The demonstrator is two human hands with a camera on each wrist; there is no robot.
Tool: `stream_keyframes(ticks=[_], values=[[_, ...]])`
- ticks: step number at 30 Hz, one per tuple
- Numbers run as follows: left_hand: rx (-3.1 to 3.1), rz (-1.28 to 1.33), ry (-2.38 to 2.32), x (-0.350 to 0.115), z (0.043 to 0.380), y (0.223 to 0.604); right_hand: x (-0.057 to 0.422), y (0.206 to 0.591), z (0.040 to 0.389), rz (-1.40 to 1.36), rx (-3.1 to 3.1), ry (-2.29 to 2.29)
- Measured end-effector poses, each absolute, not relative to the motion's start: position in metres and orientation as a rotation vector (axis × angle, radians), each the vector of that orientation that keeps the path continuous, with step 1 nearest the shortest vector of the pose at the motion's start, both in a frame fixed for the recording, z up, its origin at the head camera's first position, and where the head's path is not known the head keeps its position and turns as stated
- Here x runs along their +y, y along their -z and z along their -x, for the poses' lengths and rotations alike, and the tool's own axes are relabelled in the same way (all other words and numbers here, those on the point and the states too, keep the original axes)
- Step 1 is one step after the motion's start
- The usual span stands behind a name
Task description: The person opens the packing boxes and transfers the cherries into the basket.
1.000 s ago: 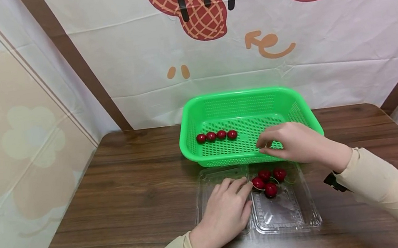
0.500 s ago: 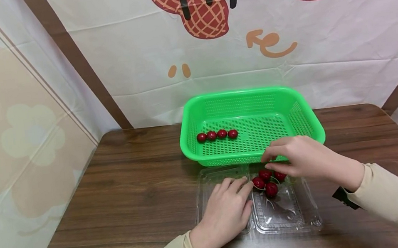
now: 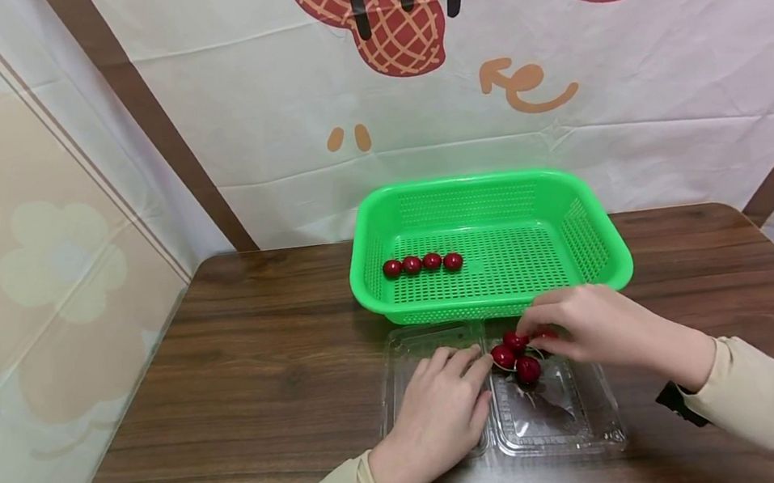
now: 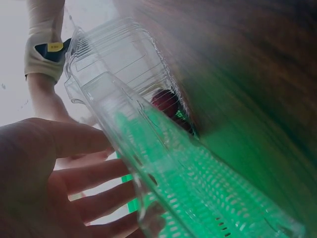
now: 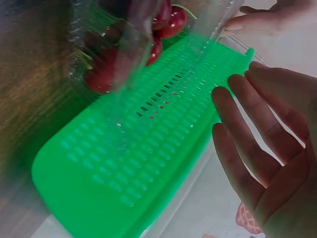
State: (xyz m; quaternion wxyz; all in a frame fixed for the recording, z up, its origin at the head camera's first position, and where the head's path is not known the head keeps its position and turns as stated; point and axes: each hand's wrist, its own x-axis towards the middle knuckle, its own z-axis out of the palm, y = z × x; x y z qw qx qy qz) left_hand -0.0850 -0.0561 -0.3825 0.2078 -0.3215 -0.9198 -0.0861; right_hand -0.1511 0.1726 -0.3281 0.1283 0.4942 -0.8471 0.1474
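Observation:
In the head view my left hand [image 3: 432, 415] lies with fingers spread on the left half of a clear plastic clamshell box [image 3: 529, 427]. Its fingertips rest near the fold between the halves. The right half holds several red cherries with stems; one cherry [image 3: 527, 371] is nearest the front. My right hand [image 3: 593, 329] reaches over them from the right, thumb and forefinger apart beside the rear cherry [image 3: 514, 340]. Part of another cherry is hidden by this hand. The right wrist view shows the right hand's fingers [image 5: 242, 129] loosely extended, the cherries [image 5: 171, 22] beyond the clear wall.
Behind the box stands a green plastic basket [image 3: 491, 305]. Several cherries [image 3: 423, 264] lie in a row at its left side. Both containers are on a dark wooden table [image 3: 267, 388], with a printed cloth [image 3: 255, 128] hanging behind.
My right hand has moved from over the basket's front rim down and toward me, to the cherries in the box. The left hand has stayed on the box.

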Motion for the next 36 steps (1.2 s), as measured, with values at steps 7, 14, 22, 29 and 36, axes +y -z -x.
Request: stream_keyframes(ticks=[7,14,22,29,36], values=[[-2.561,0.894,0.245,-0.056,0.084,0.383,0.177,0.341,0.153,-1.466,-2.469,-0.454],[-2.579,0.893,0.249,-0.056,0.084,0.381,0.179,0.354,0.152,-1.451,-2.566,-0.438],[-2.588,0.892,0.260,-0.056,0.085,0.381,0.180,0.366,0.151,-1.461,-2.590,-0.395],[-2.585,0.890,0.257,-0.056,0.084,0.381,0.179,0.372,0.150,-1.482,-2.591,-0.373],[-2.604,0.889,0.259,-0.056,0.083,0.380,0.178,0.377,0.149,-1.502,-2.590,-0.352]])
